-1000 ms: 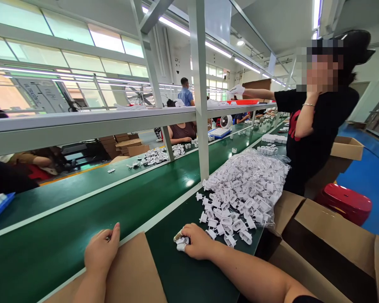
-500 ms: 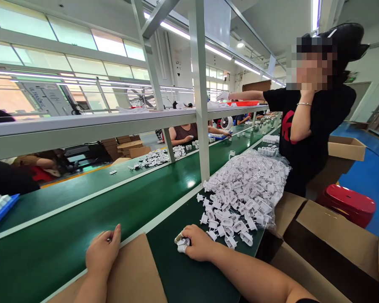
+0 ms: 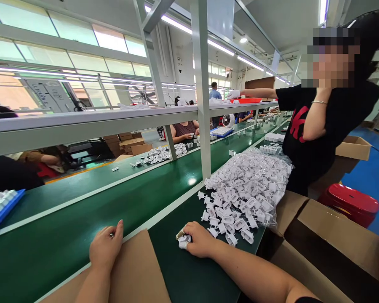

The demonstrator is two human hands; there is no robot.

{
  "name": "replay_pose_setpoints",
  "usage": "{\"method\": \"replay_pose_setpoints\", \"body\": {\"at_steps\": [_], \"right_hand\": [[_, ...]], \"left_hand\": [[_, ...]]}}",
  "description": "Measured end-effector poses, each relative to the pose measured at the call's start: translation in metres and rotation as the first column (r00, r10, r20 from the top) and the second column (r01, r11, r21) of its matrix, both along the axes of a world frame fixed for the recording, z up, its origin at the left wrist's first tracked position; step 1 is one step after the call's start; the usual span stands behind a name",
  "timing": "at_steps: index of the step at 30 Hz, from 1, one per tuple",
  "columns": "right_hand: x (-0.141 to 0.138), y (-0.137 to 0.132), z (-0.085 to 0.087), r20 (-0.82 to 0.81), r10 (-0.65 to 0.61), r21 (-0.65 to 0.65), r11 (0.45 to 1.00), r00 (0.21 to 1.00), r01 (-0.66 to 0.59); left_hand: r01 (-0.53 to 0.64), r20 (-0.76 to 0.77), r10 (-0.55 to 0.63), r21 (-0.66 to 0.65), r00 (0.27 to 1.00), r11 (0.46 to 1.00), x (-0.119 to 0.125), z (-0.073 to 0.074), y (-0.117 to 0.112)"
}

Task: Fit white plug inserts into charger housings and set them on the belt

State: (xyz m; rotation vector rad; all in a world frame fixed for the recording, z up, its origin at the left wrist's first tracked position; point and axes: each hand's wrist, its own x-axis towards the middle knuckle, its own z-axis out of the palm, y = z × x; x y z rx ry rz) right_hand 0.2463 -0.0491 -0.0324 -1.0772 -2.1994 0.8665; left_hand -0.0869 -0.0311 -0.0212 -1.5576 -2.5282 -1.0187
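My right hand point(image 3: 198, 240) rests low over the green worktop, its fingers closed around a white plastic plug housing point(image 3: 184, 241). Pale finger covers sit on its fingertip and thumb. Just beyond lies a heap of similar white plug housings point(image 3: 240, 202), spilling from a clear plastic bag point(image 3: 282, 176). My left hand point(image 3: 105, 246) is curled with the thumb up, over the near edge of the green belt and beside a cardboard sheet point(image 3: 139, 269). A small shiny spot shows at its fingers, and whatever they hold, if anything, is hidden.
A metal shelf post point(image 3: 202, 84) rises beyond the worktop. A person in a black shirt point(image 3: 316, 122) stands at the right, one arm stretched along the shelf. An open carton point(image 3: 331, 240) and a red stool point(image 3: 350, 202) are at the right; a blue tray point(image 3: 6, 212) is far left.
The view has shifted slightly. The standing person leans further right, and across the belt a coworker's outstretched arm has drawn back. Both my hands keep nearly the same pose.
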Motion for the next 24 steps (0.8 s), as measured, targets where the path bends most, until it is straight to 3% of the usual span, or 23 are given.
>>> {"method": "replay_pose_setpoints", "body": {"at_steps": [16, 24], "right_hand": [[-0.0005, 0.0003, 0.0008, 0.012, 0.011, 0.001, 1.000, 1.000, -0.011], [-0.0015, 0.0044, -0.0070, 0.097, 0.009, 0.053, 0.998, 0.995, -0.014]], "left_hand": [[0.008, -0.007, -0.008, 0.030, 1.000, 1.000, 0.0012, -0.0007, 0.0010], [-0.016, 0.006, 0.016, 0.015, 1.000, 1.000, -0.0016, -0.0056, 0.0024]]}}
